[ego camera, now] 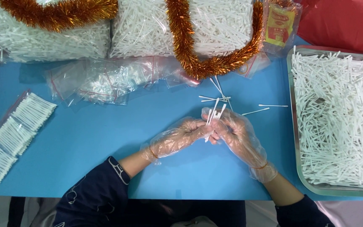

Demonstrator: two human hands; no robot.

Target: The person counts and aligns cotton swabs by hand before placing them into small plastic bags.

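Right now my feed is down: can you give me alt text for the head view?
Two hands in clear plastic gloves, left hand and right hand, meet over a blue table and hold a small bundle of white swabs. A metal tray heaped with swabs sits on the right; bagged swabs lie left, orange tinsel above.

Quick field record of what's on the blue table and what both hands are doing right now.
left hand: gloved, fingers on the bundle of white swabs
right hand: gloved, gripping the same bundle
loose swabs: a few on the blue table, just beyond the hands
metal tray: right side, heaped with swabs
packed swab bags: left edge
empty clear bags: far centre
orange tinsel: across the bulk swab bags
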